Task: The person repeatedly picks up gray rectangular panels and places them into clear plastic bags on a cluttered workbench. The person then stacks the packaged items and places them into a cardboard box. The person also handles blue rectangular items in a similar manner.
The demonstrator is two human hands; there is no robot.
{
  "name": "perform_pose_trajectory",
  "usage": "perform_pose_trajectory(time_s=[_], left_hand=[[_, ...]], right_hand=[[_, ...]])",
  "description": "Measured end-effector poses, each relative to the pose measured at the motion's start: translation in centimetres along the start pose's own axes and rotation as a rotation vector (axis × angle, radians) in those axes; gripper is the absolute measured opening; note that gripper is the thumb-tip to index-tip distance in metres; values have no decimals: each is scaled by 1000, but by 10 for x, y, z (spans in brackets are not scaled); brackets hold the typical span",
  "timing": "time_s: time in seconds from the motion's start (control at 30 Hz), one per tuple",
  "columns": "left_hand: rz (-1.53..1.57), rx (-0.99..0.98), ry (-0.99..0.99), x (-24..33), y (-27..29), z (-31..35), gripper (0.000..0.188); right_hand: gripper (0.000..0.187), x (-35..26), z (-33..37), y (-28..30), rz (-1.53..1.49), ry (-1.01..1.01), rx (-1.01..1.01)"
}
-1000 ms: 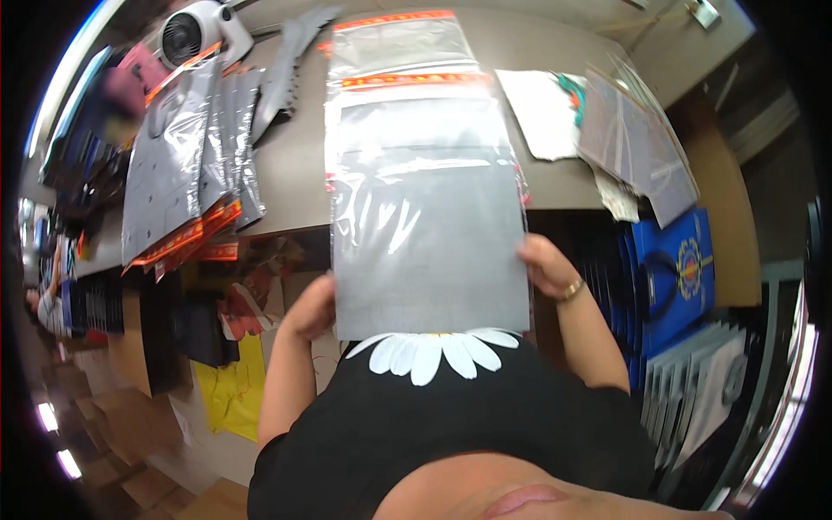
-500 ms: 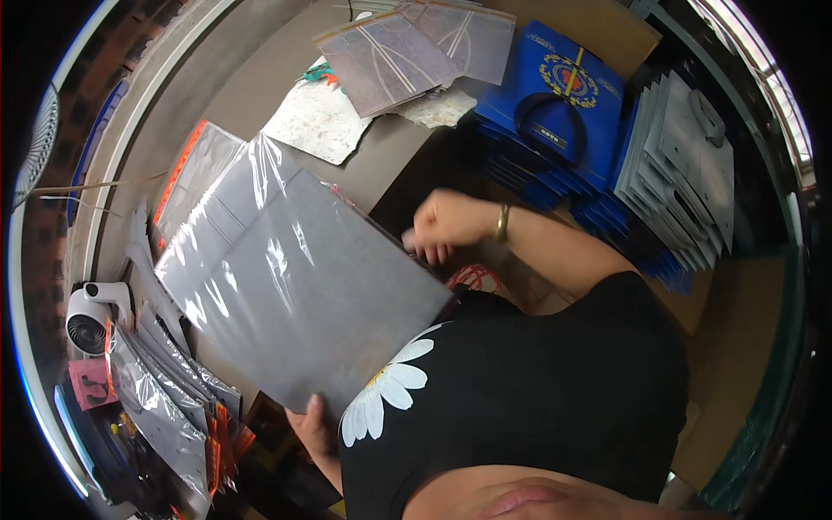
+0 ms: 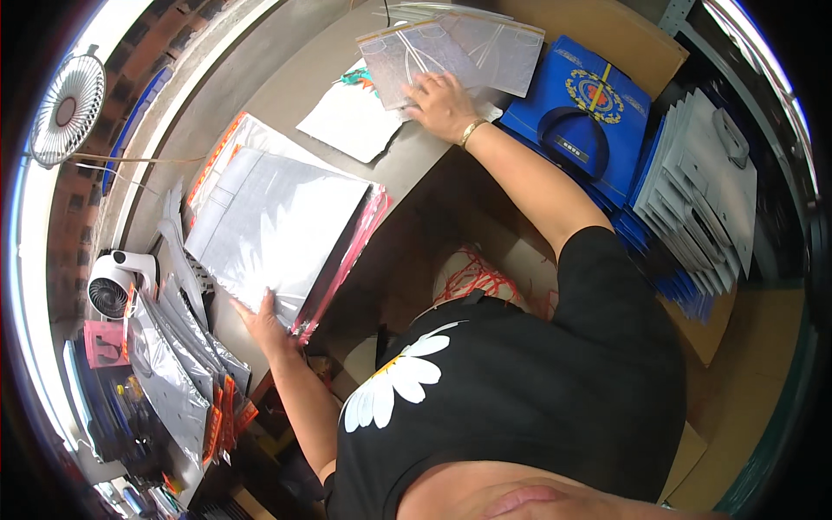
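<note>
A grey flat panel (image 3: 286,204) with a glossy surface lies on the stack of clear plastic sleeves at the middle left of the table. My left hand (image 3: 264,328) touches its near edge, thumb and fingers apart. Farther off, my right hand (image 3: 442,106) rests with spread fingers on the near edge of a grey panel printed with white lines (image 3: 416,65). A second such panel (image 3: 511,56) overlaps it on the right. Beside them lies a white, rough-edged sheet (image 3: 351,121) with a green and orange item (image 3: 357,78) at its top.
To the right stand a stack of blue bags (image 3: 598,104) with handles and a row of grey handled bags (image 3: 702,182). Sleeved grey pieces (image 3: 178,373) pile up at the left, beside a small white fan (image 3: 113,290). A round fan (image 3: 68,108) stands farther back.
The grey panel, held up before my chest, is now down on the sleeves. My right hand has moved from near my lap to the far printed panels. The view has shifted slightly.
</note>
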State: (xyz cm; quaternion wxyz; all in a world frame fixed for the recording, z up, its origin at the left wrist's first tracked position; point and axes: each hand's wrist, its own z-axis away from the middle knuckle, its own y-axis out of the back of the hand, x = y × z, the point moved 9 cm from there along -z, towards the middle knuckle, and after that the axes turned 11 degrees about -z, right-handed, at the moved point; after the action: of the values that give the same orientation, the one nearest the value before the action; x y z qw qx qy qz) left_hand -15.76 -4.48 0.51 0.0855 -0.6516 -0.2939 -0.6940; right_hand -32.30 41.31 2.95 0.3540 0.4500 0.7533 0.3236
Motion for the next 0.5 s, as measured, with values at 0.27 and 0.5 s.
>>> perform_pose_trajectory(time_s=[0.27,0.5], left_hand=[[-857,-336,-758,48,-76,34,76],[-881,-373,-797,36,-89,35,43]], right_hand=[[45,1,4,-26,5,36,-116],[38,-7,-7,-8,75,-54,76]])
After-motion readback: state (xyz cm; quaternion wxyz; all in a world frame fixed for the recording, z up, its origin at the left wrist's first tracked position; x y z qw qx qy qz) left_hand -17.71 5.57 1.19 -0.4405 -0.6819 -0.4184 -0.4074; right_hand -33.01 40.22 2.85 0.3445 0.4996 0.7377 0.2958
